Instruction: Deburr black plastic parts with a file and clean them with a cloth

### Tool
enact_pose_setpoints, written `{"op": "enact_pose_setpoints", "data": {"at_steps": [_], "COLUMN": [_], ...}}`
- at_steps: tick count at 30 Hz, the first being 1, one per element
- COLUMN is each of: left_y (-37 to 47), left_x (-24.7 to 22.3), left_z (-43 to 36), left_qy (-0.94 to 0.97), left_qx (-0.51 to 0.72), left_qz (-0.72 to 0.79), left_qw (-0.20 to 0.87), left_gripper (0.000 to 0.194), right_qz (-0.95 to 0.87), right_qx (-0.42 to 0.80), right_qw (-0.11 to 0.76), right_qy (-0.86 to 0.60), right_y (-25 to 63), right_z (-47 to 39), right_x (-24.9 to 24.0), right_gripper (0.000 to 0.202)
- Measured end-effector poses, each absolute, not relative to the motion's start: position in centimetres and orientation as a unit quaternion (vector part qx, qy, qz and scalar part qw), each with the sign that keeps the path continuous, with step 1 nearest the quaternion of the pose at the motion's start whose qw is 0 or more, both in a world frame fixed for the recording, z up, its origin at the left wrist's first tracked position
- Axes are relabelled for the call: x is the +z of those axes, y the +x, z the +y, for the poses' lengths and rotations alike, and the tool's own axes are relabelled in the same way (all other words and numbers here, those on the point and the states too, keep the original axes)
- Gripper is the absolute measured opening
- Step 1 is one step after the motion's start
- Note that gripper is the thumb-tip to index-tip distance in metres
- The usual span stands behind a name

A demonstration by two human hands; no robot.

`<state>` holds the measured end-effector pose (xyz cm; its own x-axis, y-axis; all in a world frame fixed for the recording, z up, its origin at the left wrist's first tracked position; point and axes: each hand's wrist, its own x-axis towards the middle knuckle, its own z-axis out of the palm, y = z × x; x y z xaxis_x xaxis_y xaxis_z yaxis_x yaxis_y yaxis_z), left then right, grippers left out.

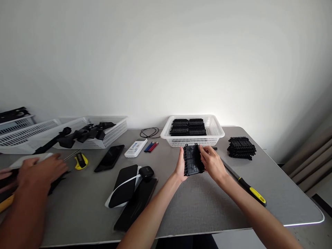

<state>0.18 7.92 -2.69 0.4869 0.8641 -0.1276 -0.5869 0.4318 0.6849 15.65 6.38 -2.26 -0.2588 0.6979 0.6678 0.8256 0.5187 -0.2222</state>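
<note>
Between my two hands is a black plastic panel (193, 159) with toothed side edges, raised above the table in front of the basket. My left hand (181, 165) grips its left edge, thumb up along the side. On the right edge, my right hand (210, 160) has its fingers closed near the upper corner. Similar black panels (188, 127) lie stacked inside the white plastic basket (192, 140) just behind. Another stack of black panels (241, 147) sits on the table to the right. A file with a black and yellow handle (252, 192) lies beside my right forearm.
A co-worker's hands (38, 169) handle dark parts at the left. Nearby lie a yellow tool (81, 161), a phone (109, 158), a white box (135, 148), two lighters (151, 147), a cable (149, 132) and a black pouch (123, 186). White baskets (114, 135) stand against the wall.
</note>
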Motion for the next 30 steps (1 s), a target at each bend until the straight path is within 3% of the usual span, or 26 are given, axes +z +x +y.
{"op": "enact_pose_setpoints", "data": {"at_steps": [6, 13, 24, 30], "left_y": [0.5, 0.5, 0.4, 0.9], "left_x": [-3.0, -3.0, -2.6, -2.9], "left_z": [7.5, 7.5, 7.4, 7.2], "left_qy": [0.261, 0.247, 0.244, 0.253], "left_qx": [0.442, 0.463, 0.463, 0.438], "left_qz": [0.197, 0.193, 0.202, 0.213], "left_qw": [0.836, 0.829, 0.828, 0.836], "left_gripper": [0.077, 0.075, 0.074, 0.075], "right_qz": [-0.768, -0.702, -0.783, -0.763], "right_qx": [-0.126, -0.026, -0.125, -0.114], "right_qw": [0.359, 0.47, 0.343, 0.379], "right_qy": [-0.515, -0.535, -0.503, -0.511], "right_y": [15.7, 16.1, 15.5, 16.2], "right_z": [5.5, 6.1, 5.4, 4.5], "right_x": [-2.8, -0.4, -3.3, -3.6], "right_gripper": [0.04, 0.033, 0.04, 0.04]}}
